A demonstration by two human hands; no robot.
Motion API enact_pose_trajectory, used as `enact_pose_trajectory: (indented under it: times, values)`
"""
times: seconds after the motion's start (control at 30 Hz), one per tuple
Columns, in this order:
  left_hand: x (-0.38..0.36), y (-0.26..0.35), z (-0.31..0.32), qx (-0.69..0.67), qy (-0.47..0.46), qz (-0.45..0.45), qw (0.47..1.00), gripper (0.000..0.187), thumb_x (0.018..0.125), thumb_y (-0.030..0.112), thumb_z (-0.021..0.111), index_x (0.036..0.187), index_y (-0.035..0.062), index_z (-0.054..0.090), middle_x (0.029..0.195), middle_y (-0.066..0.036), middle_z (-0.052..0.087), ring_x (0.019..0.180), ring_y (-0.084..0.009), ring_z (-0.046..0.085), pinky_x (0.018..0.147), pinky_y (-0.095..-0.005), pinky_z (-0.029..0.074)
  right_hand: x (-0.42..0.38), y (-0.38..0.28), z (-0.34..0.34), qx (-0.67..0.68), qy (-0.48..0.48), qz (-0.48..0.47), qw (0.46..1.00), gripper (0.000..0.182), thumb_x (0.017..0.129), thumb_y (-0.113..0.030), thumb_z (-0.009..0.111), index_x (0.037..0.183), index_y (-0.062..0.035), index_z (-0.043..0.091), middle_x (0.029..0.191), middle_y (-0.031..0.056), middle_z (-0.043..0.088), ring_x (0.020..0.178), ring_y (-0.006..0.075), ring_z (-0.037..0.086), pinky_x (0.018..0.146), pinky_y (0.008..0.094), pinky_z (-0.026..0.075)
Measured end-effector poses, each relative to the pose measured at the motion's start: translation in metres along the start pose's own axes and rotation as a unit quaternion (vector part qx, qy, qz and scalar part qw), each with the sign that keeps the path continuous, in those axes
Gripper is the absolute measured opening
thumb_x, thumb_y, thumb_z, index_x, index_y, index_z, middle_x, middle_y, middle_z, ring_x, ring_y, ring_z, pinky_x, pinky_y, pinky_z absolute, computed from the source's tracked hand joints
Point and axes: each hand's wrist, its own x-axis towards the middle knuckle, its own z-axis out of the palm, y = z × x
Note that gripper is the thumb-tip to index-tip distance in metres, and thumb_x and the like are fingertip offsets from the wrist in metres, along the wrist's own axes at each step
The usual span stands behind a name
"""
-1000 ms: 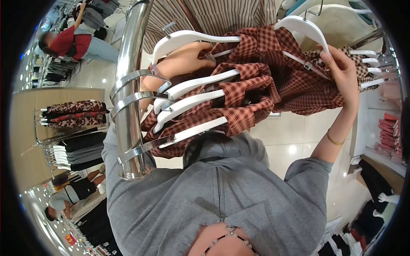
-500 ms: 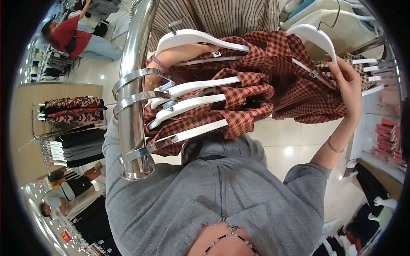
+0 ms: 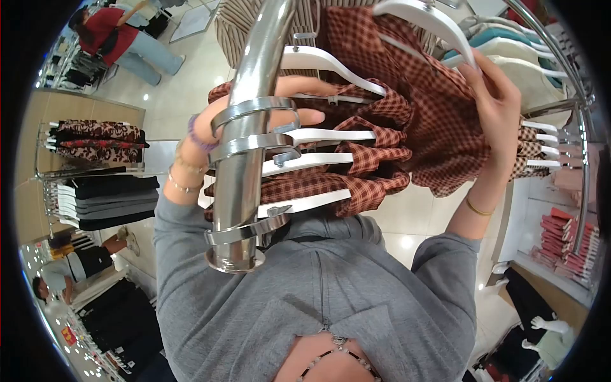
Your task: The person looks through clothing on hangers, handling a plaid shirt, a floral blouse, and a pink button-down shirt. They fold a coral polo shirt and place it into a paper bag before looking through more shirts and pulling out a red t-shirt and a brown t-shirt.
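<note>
My right hand [image 3: 499,102] grips one end of a white hanger [image 3: 428,18] that carries a rust-red plaid shirt [image 3: 445,121]. This shirt is lifted up to the right of the rail. My left hand [image 3: 296,102] reaches behind the chrome rail [image 3: 238,184], fingers stretched out and apart beside another white hanger [image 3: 328,62] with a matching shirt. Below it, more plaid shirts [image 3: 375,159] hang in a row on white hangers. Wide flat metal hooks [image 3: 248,148] loop round the rail, which partly hides my left hand.
Striped garments [image 3: 238,28] hang behind the rail. At the right stand racks with teal and cream tops [image 3: 519,48] and pink clothes [image 3: 560,239]. Floral and dark clothes [image 3: 118,197] hang at the left. A person in a red top [image 3: 105,32] stands upper left, another person [image 3: 79,264] lower left.
My right hand has raised the hanger and plaid shirt away from the others, up in the view. My left hand has let go of the shirt by the label, its fingers now spread.
</note>
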Motion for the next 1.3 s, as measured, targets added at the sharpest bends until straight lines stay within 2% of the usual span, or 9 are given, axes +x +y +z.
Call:
enact_pose_trajectory:
  times: [0.23,0.37,0.53,0.63,0.77,1.0,1.1,1.23,1.3]
  values:
    - [-0.061,0.012,-0.017,-0.052,0.224,-0.035,0.973,0.035,0.082,0.002,0.068,0.116,-0.0001,0.060,0.099,-0.005,0.063,0.092,-0.0121,0.059,0.081,-0.0279,0.049,0.033,-0.007,0.048,-0.050,-0.074,-0.057,0.994,0.023,0.088,-0.016,0.066,0.106,0.0000,0.066,0.065,0.0079,0.057,0.058,0.0094,0.041,0.054,0.0265,0.038]
    - [-0.060,0.003,-0.020,0.221,0.318,0.061,0.920,0.041,0.083,0.005,0.069,0.122,0.0034,0.057,0.109,-0.008,0.062,0.099,-0.0156,0.058,0.082,-0.0277,0.048,0.031,-0.027,0.016,-0.164,-0.141,0.039,0.976,0.023,0.089,-0.015,0.065,0.104,0.0019,0.066,0.061,0.0027,0.047,0.057,0.0075,0.038,0.052,0.0254,0.034]
    - [-0.045,-0.023,-0.001,0.082,0.279,-0.012,0.957,0.055,0.084,0.002,0.066,0.136,0.0133,0.051,0.107,-0.011,0.061,0.095,-0.0191,0.056,0.083,-0.0284,0.048,0.027,-0.044,-0.030,-0.102,-0.153,0.103,0.978,0.025,0.092,-0.016,0.062,0.106,0.0022,0.069,0.063,-0.0073,0.041,0.058,0.0027,0.033,0.052,0.0218,0.025]
    - [-0.043,-0.041,0.003,-0.194,0.281,-0.087,0.936,0.046,0.084,-0.001,0.063,0.129,0.0030,0.053,0.108,-0.007,0.063,0.094,-0.0128,0.057,0.085,-0.0284,0.048,0.033,-0.052,-0.046,-0.091,-0.149,0.099,0.980,0.028,0.093,-0.019,0.061,0.109,0.0022,0.068,0.063,-0.0088,0.036,0.058,0.0011,0.032,0.051,0.0215,0.022]
    - [-0.047,-0.070,-0.006,-0.164,0.196,-0.115,0.960,0.030,0.088,0.005,0.064,0.117,-0.0015,0.060,0.105,-0.006,0.066,0.097,-0.0107,0.058,0.084,-0.0268,0.049,0.048,-0.047,-0.060,-0.084,-0.175,0.073,0.978,0.031,0.097,-0.020,0.054,0.117,0.0004,0.064,0.061,-0.0095,0.034,0.053,-0.0015,0.027,0.048,0.0198,0.016]
    - [-0.047,-0.046,0.000,-0.205,0.202,-0.080,0.954,0.026,0.093,0.010,0.057,0.116,-0.0011,0.059,0.096,-0.007,0.062,0.095,-0.0153,0.057,0.089,-0.0287,0.043,0.046,-0.068,-0.056,-0.037,-0.144,0.077,0.986,0.027,0.095,-0.020,0.060,0.106,0.0043,0.067,0.059,-0.0037,0.048,0.051,0.0035,0.039,0.046,0.0207,0.031]
    - [-0.043,-0.054,-0.006,-0.074,0.170,-0.010,0.983,0.033,0.081,0.007,0.065,0.112,-0.0046,0.059,0.102,-0.010,0.066,0.085,-0.0128,0.061,0.073,-0.0283,0.053,0.045,-0.053,-0.058,-0.003,-0.141,0.047,0.989,0.027,0.096,-0.019,0.059,0.106,0.0048,0.067,0.058,-0.0038,0.048,0.050,0.0036,0.039,0.047,0.0213,0.032]
    - [-0.041,-0.086,-0.010,-0.050,0.181,0.029,0.982,0.041,0.081,0.004,0.064,0.119,-0.0061,0.056,0.104,-0.007,0.065,0.096,-0.0115,0.056,0.088,-0.0284,0.046,0.042,-0.043,-0.003,-0.004,-0.156,0.080,0.985,0.027,0.094,-0.018,0.059,0.108,0.0047,0.066,0.071,0.0027,0.061,0.062,0.0077,0.052,0.057,0.0234,0.043]
    - [-0.043,-0.079,-0.013,-0.014,0.185,-0.035,0.982,0.038,0.089,0.004,0.061,0.126,-0.0044,0.054,0.107,-0.007,0.065,0.098,-0.0113,0.055,0.089,-0.0271,0.045,0.041,0.003,0.039,-0.009,-0.136,-0.121,0.983,0.029,0.095,-0.022,0.060,0.114,-0.0002,0.066,0.065,-0.0066,0.049,0.058,0.0025,0.042,0.053,0.0198,0.031]
